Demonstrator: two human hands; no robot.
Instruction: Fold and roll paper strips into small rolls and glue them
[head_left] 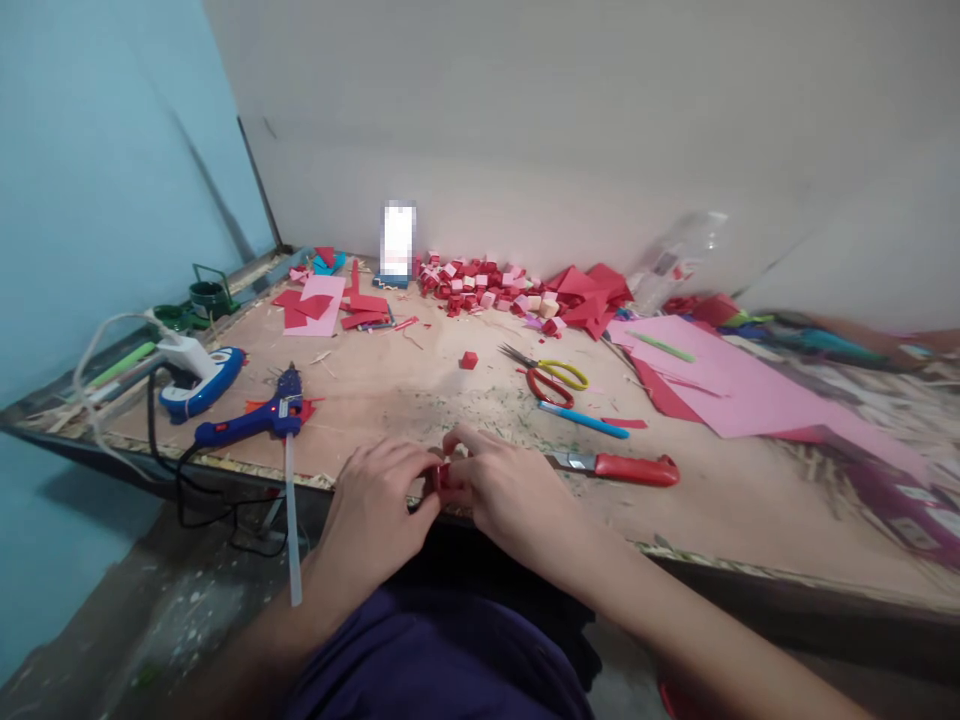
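At the table's front edge, my left hand (382,498) and my right hand (504,490) meet around a small piece of red paper (441,478). Fingers of both hands pinch it, and they hide most of its shape. A knife with a red handle (637,469) lies just right of my right hand, its blade partly covered by that hand. Beyond my hands a single small red paper cube (469,360) sits on the tabletop. Scissors with red and yellow handles (555,378) lie to its right, with a blue pen-like tool (583,420) below them.
A blue glue gun (251,420) with a long glue stick lies left, near a blue-white power strip (202,380) and cables. A pile of red and pink paper cubes (487,285) lines the wall beside a lit phone (397,240). Pink sheets (750,385) and a plastic bottle (679,260) lie right.
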